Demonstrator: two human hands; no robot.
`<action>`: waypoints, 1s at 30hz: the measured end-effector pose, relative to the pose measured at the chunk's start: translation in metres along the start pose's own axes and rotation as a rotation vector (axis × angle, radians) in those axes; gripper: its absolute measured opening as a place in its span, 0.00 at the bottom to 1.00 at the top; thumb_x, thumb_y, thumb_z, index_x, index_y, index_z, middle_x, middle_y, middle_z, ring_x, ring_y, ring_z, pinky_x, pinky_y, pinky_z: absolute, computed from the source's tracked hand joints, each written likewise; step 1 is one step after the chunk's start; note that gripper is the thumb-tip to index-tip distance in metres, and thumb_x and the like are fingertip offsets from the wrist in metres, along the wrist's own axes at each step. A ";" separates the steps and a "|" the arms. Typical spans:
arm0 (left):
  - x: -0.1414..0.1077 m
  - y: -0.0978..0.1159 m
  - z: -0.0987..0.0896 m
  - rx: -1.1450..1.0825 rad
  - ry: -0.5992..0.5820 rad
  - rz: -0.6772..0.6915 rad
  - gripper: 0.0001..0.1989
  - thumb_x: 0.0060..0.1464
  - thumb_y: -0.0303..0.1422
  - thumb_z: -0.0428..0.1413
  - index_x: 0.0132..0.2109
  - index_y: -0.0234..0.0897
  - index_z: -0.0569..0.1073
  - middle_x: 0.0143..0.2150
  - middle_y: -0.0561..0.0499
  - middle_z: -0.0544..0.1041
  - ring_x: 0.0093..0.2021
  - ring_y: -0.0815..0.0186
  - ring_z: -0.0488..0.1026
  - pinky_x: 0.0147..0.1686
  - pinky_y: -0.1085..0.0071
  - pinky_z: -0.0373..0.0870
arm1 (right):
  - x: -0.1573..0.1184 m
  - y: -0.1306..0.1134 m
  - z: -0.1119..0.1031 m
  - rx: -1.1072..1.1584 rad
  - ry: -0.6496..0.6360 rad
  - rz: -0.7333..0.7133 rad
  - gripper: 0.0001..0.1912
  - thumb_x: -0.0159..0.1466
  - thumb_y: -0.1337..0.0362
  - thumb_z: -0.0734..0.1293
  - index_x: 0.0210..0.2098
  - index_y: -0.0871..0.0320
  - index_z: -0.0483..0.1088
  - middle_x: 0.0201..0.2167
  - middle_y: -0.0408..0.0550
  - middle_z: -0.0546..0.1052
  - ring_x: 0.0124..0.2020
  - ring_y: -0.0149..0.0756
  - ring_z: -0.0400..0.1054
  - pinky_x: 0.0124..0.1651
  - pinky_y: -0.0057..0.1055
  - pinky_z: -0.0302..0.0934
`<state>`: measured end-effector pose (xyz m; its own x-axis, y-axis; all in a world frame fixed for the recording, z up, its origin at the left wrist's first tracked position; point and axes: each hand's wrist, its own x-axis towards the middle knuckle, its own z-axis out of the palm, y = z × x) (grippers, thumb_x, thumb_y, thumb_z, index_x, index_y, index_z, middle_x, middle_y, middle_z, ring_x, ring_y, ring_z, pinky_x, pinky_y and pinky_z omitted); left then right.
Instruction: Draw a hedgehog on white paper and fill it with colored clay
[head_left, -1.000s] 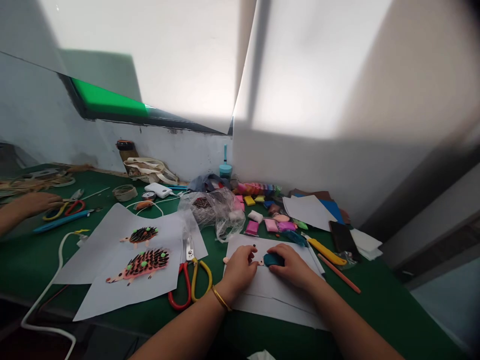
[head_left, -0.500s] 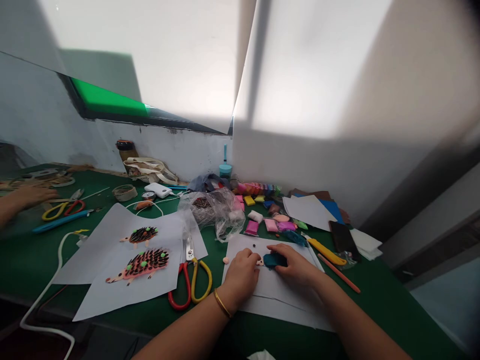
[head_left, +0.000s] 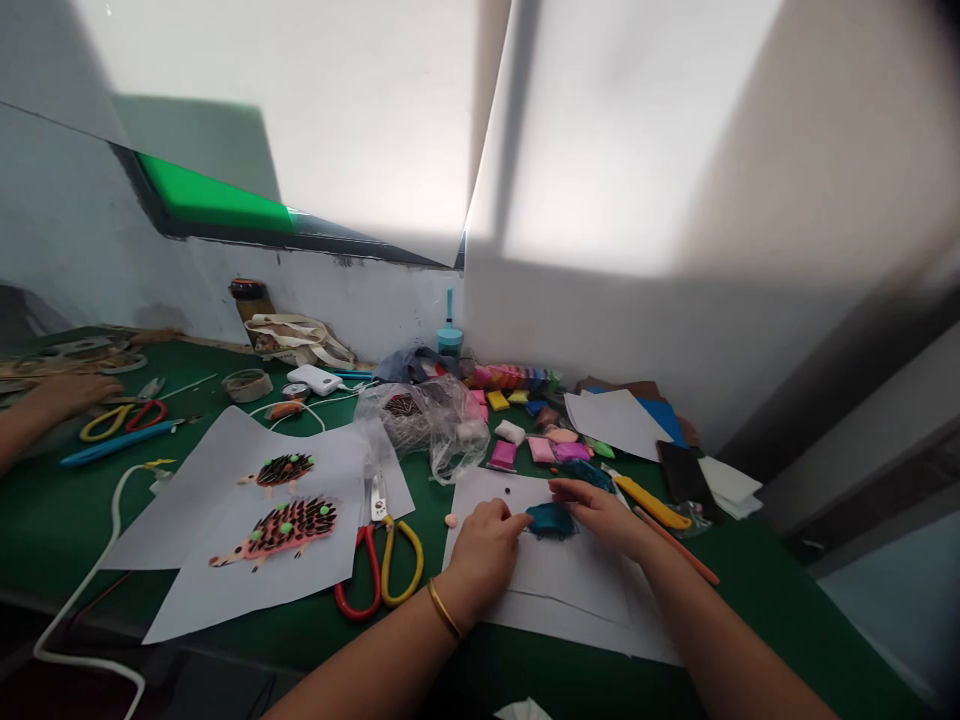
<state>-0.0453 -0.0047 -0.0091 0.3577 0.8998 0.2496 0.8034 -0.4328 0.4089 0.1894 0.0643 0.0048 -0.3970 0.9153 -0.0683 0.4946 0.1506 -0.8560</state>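
A dark teal packet [head_left: 550, 520] lies on white paper [head_left: 555, 580] in front of me. My left hand [head_left: 487, 548] rests on the paper at the packet's left side, fingers bent and bunched; what they hold, if anything, is hidden. Over the packet's right edge, my right hand [head_left: 598, 512] has its fingers stretched out and holds nothing. A small dark bead [head_left: 508, 491] sits near the top of the paper, and a pale pink ball [head_left: 451, 520] is by its left edge.
Red-and-yellow-handled scissors [head_left: 381, 560] lie left of my left arm. Farther left are paper sheets with two hedgehog figures [head_left: 289, 525] and another person's hand [head_left: 67, 396]. Colourful clay packets [head_left: 541, 450] and a yellow cutter [head_left: 654, 503] lie behind and to the right.
My right hand has let go of the teal packet and moved slightly up and right, its fingers straighter. The other person's hand at the far left has shifted a little.
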 end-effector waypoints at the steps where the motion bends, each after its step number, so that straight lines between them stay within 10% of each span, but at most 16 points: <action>1: 0.000 0.001 0.001 0.024 -0.002 0.012 0.22 0.58 0.24 0.48 0.55 0.50 0.71 0.44 0.48 0.68 0.43 0.60 0.65 0.42 0.65 0.62 | 0.000 0.001 0.000 -0.055 0.031 -0.014 0.24 0.60 0.66 0.61 0.56 0.55 0.68 0.54 0.52 0.72 0.55 0.42 0.67 0.57 0.41 0.62; 8: 0.000 0.004 0.006 0.119 -0.047 0.029 0.19 0.60 0.27 0.50 0.54 0.52 0.71 0.44 0.47 0.68 0.44 0.58 0.63 0.43 0.64 0.60 | 0.002 0.010 0.007 -0.378 0.127 -0.076 0.12 0.59 0.58 0.65 0.38 0.57 0.75 0.41 0.52 0.74 0.46 0.44 0.68 0.51 0.41 0.62; 15: -0.001 0.004 0.005 0.115 -0.039 0.036 0.17 0.61 0.29 0.49 0.53 0.52 0.71 0.43 0.47 0.67 0.44 0.58 0.62 0.43 0.63 0.60 | 0.001 -0.003 0.016 -0.340 0.111 0.007 0.12 0.59 0.61 0.62 0.41 0.55 0.71 0.33 0.45 0.76 0.34 0.39 0.69 0.37 0.35 0.62; 30: -0.002 0.007 0.003 0.137 -0.043 0.031 0.13 0.61 0.29 0.50 0.49 0.48 0.72 0.43 0.48 0.68 0.45 0.59 0.62 0.43 0.64 0.60 | 0.005 -0.021 0.034 -0.596 0.047 -0.254 0.23 0.56 0.73 0.60 0.45 0.47 0.78 0.47 0.48 0.72 0.49 0.42 0.65 0.54 0.39 0.58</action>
<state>-0.0390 -0.0094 -0.0088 0.4008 0.8891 0.2209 0.8481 -0.4512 0.2775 0.1509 0.0526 0.0054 -0.5306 0.8371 0.1330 0.7394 0.5338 -0.4104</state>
